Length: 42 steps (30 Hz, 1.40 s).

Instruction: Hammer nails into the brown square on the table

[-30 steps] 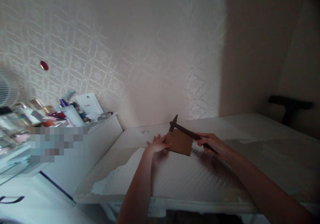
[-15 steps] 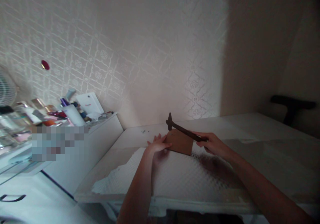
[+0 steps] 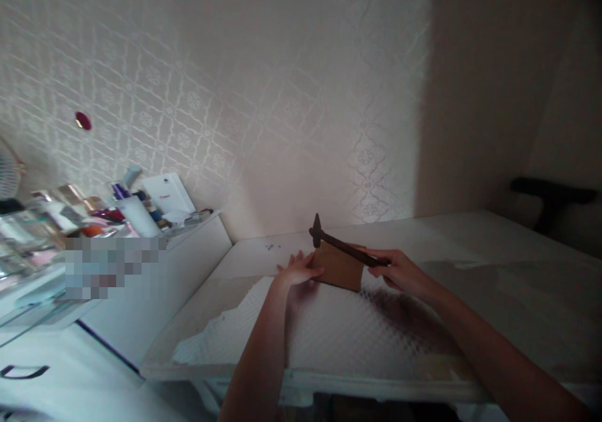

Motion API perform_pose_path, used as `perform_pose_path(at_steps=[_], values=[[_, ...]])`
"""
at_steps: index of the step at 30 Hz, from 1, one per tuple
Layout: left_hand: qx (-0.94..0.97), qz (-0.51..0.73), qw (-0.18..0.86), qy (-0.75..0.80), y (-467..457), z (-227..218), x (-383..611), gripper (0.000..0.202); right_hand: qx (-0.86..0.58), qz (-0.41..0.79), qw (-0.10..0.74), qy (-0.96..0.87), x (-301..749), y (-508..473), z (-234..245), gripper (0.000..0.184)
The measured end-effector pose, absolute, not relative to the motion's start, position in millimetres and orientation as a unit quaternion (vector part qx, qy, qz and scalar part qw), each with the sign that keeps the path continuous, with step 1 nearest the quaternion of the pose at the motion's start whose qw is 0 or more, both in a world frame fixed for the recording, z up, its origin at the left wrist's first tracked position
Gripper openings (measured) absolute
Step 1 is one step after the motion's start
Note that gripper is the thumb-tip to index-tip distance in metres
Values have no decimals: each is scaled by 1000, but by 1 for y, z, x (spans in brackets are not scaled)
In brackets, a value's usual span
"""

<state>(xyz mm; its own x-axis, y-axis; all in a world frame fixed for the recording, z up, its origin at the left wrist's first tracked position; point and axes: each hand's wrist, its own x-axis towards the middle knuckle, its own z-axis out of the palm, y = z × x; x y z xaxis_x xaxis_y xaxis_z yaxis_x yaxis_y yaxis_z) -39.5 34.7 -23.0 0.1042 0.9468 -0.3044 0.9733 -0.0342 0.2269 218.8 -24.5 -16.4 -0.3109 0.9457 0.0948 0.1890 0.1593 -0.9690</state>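
My right hand (image 3: 394,268) is closed round the handle of a hammer (image 3: 345,249), whose dark head points left over the far left part of a brown board (image 3: 341,270). The board looks like wood and lies on a white quilted sheet (image 3: 329,328). My left hand (image 3: 296,273) holds the board's left edge, thumb on its near left corner and the other fingers spread beyond it. Whether the hammer head touches the board cannot be made out. Several tiny dark pieces (image 3: 273,247), perhaps nails, lie on the table behind my left hand.
The white table (image 3: 493,240) meets a patterned wall at the back. To the left stands a white dresser (image 3: 155,290) crowded with bottles, a white box (image 3: 168,193) and other small items. Part of a fan (image 3: 8,171) shows at far left; a dark T-shaped object (image 3: 550,193) is at right.
The hammer head has shifted very slightly to the left. Both hands keep nearly the same place, and the view has moved a little.
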Motion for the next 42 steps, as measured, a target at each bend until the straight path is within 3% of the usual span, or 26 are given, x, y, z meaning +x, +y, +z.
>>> perform_pose_path(at_steps=[4, 21, 24, 27, 32, 42], values=[[719, -40, 187, 669, 34, -21, -39, 87, -437, 496, 419, -623, 219, -23, -18, 74], [719, -50, 175, 670, 29, -17, -35, 85, -441, 492, 400, -635, 221, -24, -17, 65], [720, -49, 168, 672, 28, -18, -33, 85, -482, 419, 425, -641, 221, -21, -18, 63], [721, -46, 159, 674, 26, -19, -30, 86, -541, 252, 439, -671, 225, -17, -24, 55], [728, -52, 132, 671, 23, -24, -22, 88, -714, 23, 276, -643, 234, -16, -29, 53], [753, -45, 100, 649, 16, -28, -9, 91, -801, -4, 177, -572, 246, -19, -27, 48]])
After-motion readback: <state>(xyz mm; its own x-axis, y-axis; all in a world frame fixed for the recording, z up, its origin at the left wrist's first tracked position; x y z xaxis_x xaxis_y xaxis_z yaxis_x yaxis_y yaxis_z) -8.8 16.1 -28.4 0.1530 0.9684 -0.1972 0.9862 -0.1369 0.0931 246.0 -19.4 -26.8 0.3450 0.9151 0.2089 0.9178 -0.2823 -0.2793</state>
